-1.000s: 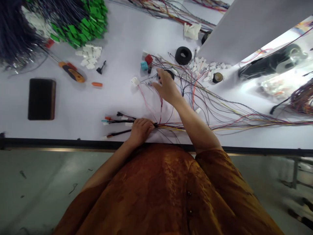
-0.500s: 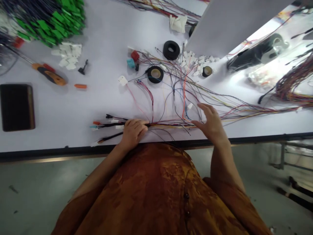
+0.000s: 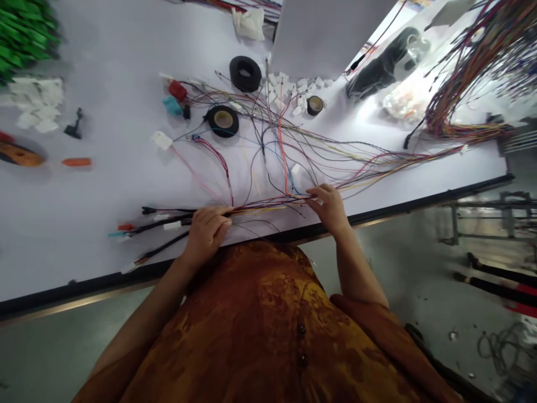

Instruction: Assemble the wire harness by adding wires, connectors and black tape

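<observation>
While the left hand (image 3: 206,234) pins the long multicoloured wire bundle (image 3: 268,204) down, the right hand's (image 3: 329,207) kinda pinching it further along.

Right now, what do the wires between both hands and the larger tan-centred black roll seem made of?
Wires: smooth plastic coating, judging by the solid, bright colours; metal inside is a guess.
Black roll: probably vinyl tape, from its smooth, dull sides.

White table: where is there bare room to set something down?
Bare patches: between the green connectors and the red connector; and below the orange piece, left of the black-sleeved cables.
Crowded: the loose wires around the black tape rolls, and the strip between the left hand and right hand.
</observation>
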Tool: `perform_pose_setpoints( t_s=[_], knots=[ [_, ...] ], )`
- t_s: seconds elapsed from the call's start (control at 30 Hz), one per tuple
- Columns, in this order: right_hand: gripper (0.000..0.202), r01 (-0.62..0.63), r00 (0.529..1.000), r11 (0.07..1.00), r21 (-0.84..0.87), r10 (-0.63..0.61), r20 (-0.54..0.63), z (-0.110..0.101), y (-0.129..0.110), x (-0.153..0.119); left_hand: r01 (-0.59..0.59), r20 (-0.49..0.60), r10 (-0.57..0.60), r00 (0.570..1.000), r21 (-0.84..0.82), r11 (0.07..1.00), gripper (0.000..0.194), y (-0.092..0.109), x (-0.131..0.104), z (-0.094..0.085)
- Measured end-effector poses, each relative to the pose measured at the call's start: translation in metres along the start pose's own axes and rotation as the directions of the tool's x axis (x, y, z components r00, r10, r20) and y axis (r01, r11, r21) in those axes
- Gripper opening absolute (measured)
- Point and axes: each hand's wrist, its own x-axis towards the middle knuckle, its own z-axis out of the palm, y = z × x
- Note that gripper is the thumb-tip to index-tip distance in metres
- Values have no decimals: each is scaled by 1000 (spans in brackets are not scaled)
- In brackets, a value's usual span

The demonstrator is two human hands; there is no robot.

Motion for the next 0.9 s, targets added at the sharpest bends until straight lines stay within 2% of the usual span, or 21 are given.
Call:
perform_pose_setpoints(
  t_s=[0.17,0.27,0.4,0.5,0.6,0.7,0.77,0.83,0.9],
  knots=[
    [17,44,999,999,-28,-43,4,-20,4,11,13,6,-13,1000,-32,999,18,-2,-2,-2],
    [19,55,998,998,-20,-56,-31,-30,6,22,-5,8,5,1000,-15,1000,18,-1,-1,-2],
    [19,47,994,999,-17,-48,-98,-36,14,41,8,34,-11,999,73,997,23,1,1,-2],
    [17,43,994,998,-55,-48,-96,-36,12,50,12,42,-17,999,116,993,25,2,1,-1],
    [25,196,981,980,-19,-196,-11,-28,-9,45,-9,16,7,1000,127,992,25,2,1,0],
    [37,397,901,912,102,-408,146,-12,-42,33,9,10,-11,1000,129,992,28,2,1,0],
    [32,429,853,894,125,-447,270,-2,-62,27,30,19,-32,999,118,993,28,3,2,-1],
    [21,400,856,905,145,-425,295,5,-77,29,37,28,-40,999,103,994,27,4,2,-1],
    [19,335,910,913,234,-378,170,13,-90,40,30,18,-32,999,102,994,25,4,3,0]
  ],
)
